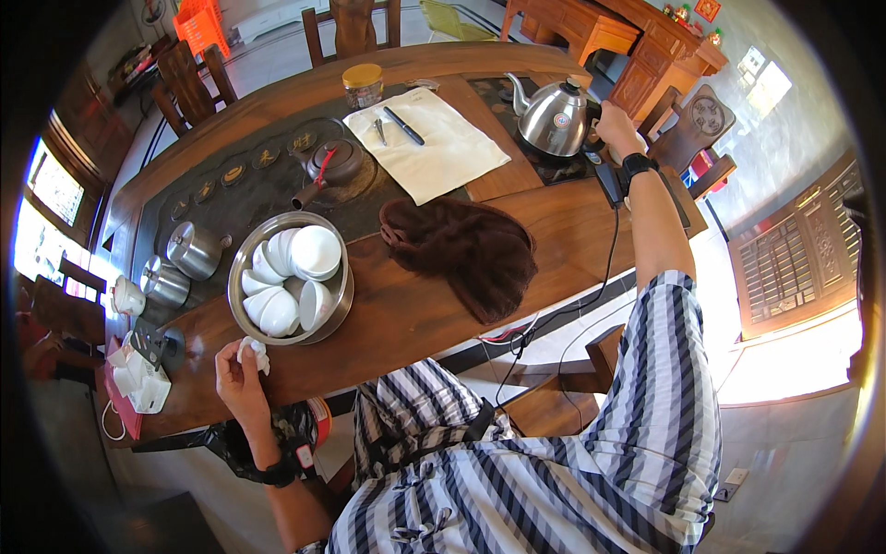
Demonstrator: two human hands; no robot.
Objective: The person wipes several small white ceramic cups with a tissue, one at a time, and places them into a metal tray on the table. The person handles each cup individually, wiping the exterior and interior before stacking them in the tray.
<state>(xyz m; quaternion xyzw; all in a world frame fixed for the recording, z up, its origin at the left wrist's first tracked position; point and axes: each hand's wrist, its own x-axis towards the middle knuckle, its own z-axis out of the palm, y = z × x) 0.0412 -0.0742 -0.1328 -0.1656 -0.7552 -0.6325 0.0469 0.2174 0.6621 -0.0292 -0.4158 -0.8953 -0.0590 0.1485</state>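
My left hand [239, 381] pinches a crumpled white tissue [257, 354] just below a round steel bowl [346, 305]. Several white porcelain cups [316, 251] lie piled inside that bowl. At the right, my right hand [616, 128] is at the black handle of a stainless steel gooseneck kettle [556, 119], which stands on a dark hob plate; the handle and wrist partly hide the fingers, so the grip is unclear. A dark brown cloth [464, 249] lies crumpled between my hands. Behind it, a black pen [403, 126] and a small metal item [380, 131] rest on a cream cloth [443, 156].
A brown clay teapot [336, 163] with red cord sits on the dark tea tray [242, 208]. Two steel canisters [194, 251], a tissue pack [149, 388] and a lidded white cup [128, 296] stand left. A yellow-lidded jar [363, 86] stands behind. A black cable [609, 256] hangs over the table edge.
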